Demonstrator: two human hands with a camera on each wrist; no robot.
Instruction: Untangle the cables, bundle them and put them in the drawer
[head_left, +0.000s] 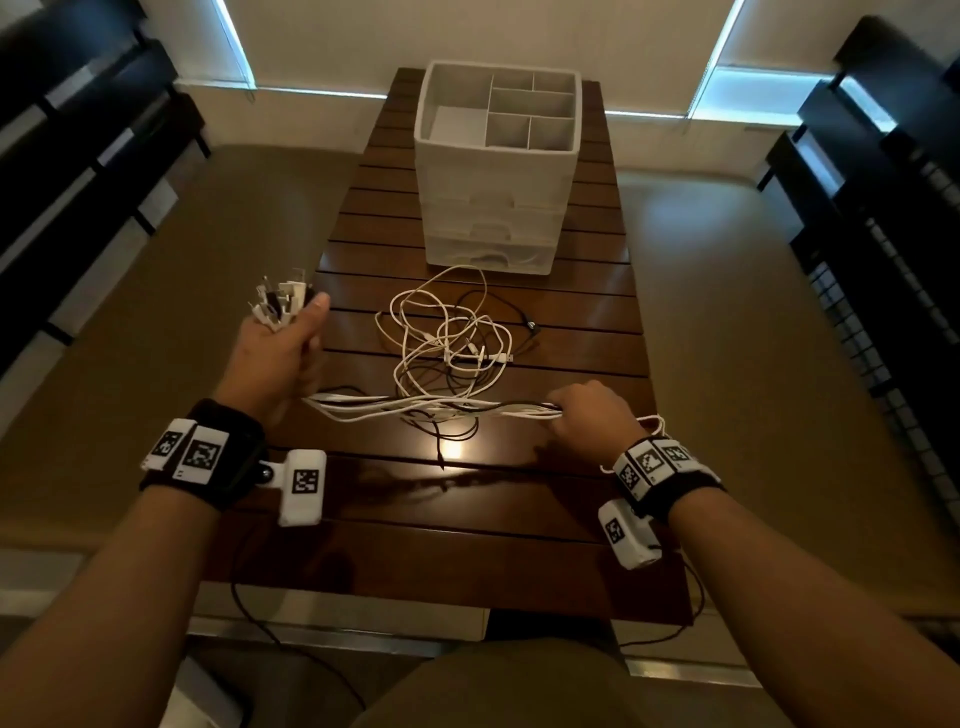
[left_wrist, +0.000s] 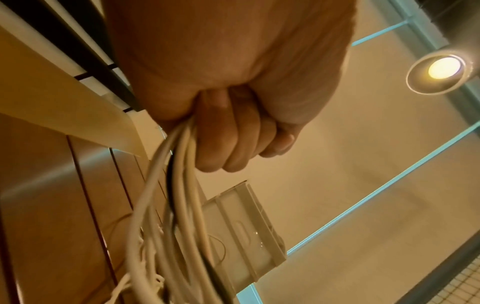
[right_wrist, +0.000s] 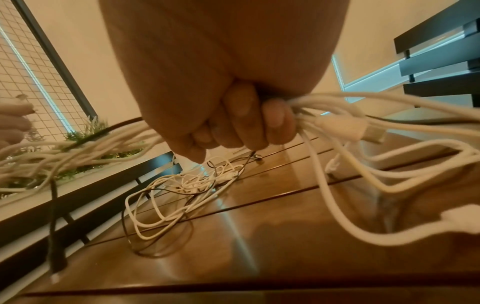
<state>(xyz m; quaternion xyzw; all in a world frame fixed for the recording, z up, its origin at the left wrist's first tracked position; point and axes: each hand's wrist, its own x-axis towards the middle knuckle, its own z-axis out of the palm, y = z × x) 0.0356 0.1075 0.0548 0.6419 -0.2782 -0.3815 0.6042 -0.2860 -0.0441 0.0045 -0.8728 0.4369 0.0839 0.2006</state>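
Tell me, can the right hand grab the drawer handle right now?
Probably not yet. The right hand is gripping the cables stretched across to the left hand, so it is busy. The way to the drawers looks free, apart from loose cables on the table.

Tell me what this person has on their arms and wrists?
Both forearms are bare, with no sleeves. Each wrist carries a black band topped with white blocks printed with black-and-white square codes. A small white camera box with its own code juts from the left band, and another from the right. Thin black wires trail from the bands towards the person's body.
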